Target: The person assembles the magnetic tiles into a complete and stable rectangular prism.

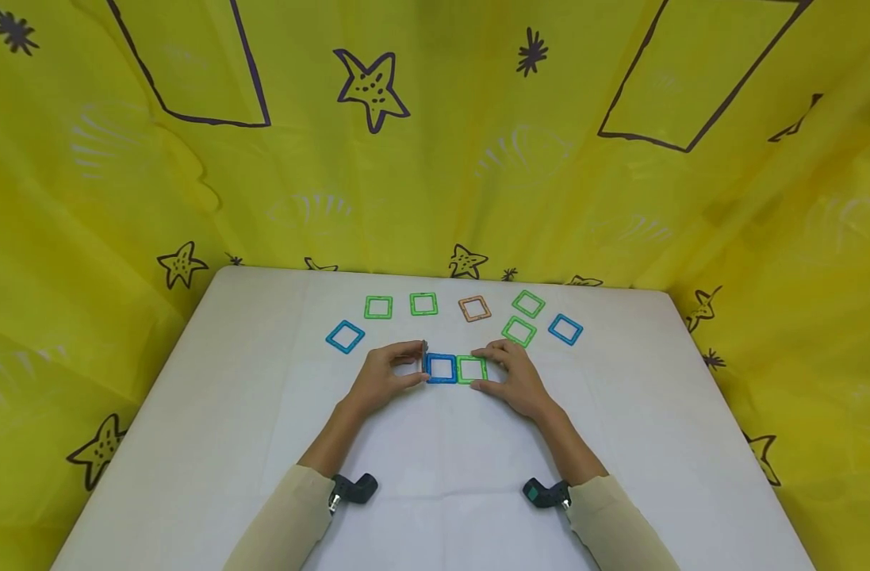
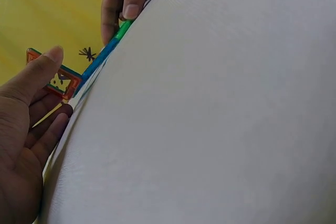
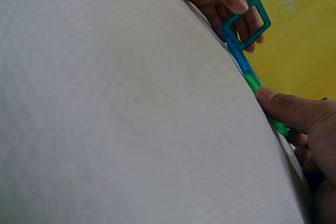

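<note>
A blue magnetic tile (image 1: 442,369) and a green magnetic tile (image 1: 472,369) lie flat side by side, edges touching. My left hand (image 1: 383,376) pinches an upright square magnetic tile (image 1: 424,357) at the blue tile's left edge. That upright tile (image 2: 67,85) looks orange-red with some teal from the left wrist, while its other side (image 3: 245,45) appears teal from the right wrist; whether it is one tile or two, I cannot tell. With thumb and fingers on opposite edges, my right hand (image 1: 513,379) grips the green tile.
Beyond the hands, several square tiles lie apart in an arc on the white-covered table (image 1: 435,507): a blue one (image 1: 345,337) at left, an orange one (image 1: 474,308), another blue one (image 1: 565,329) at right, and green ones between. A yellow patterned curtain (image 1: 435,182) surrounds the table's back and sides.
</note>
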### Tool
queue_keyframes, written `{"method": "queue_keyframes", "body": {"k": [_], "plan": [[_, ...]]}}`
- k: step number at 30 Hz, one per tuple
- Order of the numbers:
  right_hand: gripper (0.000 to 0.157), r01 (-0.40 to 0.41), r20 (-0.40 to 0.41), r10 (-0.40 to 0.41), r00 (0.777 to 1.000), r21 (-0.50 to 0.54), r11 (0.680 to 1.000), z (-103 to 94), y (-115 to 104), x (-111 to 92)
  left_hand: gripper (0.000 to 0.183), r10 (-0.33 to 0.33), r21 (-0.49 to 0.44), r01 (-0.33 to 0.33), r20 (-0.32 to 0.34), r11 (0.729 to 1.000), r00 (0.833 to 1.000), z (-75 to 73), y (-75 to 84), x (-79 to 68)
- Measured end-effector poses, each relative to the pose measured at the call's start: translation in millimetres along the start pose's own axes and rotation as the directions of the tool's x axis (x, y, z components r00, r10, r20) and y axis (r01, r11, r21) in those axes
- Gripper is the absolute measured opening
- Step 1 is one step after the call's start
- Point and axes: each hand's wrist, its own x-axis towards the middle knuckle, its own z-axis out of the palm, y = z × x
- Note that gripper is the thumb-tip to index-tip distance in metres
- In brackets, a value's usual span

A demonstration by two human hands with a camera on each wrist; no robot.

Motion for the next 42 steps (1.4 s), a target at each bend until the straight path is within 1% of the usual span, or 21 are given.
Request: {"method": "queue_keyframes", "body": {"k": [9,13,16,18,29,34,42], "plan": [[0.05,-0.003,0.005,0.003,1.0,-0.004,1.0,0.9,0.2,0.6,0.059,-0.021,0.008,0.021,-0.006,1.0,1.0,1.4,1.6,0.7],[0.05,-0.006,0.005,0.006,1.0,0.001,1.0,1.0,-0.4,0.6,0.058,-0.017,0.066,0.018,-0.01,0.998,1.0,1.4,1.3,-0.1],[0.05,-0.009,0.007,0.009,1.0,0.013,1.0,1.3,-0.8,0.8,0.059,-0.013,0.132,0.013,-0.003,0.991,1.0,0.4,1.5,-0.3],[0.05,-0.012,0.009,0.012,1.0,0.017,1.0,1.6,-1.1,1.2,0.059,-0.011,0.154,0.01,0.007,0.988,1.0,-0.3,1.6,-0.3],[0.05,-0.017,0.008,0.017,1.0,0.007,1.0,1.4,-1.3,-0.1,0.065,-0.004,0.215,-0.001,0.027,0.977,1.0,1.1,-0.9,2.1],[0.05,-0.019,0.009,0.019,1.0,0.01,1.0,1.0,-1.6,-0.2,0.065,0.007,0.232,-0.013,0.026,0.973,1.0,3.3,-2.6,3.6],[0.05,-0.015,0.003,0.015,1.0,0.005,1.0,0.4,-1.2,0.4,0.064,0.033,0.231,-0.037,0.02,0.972,0.999,5.2,-1.1,3.8]]}}
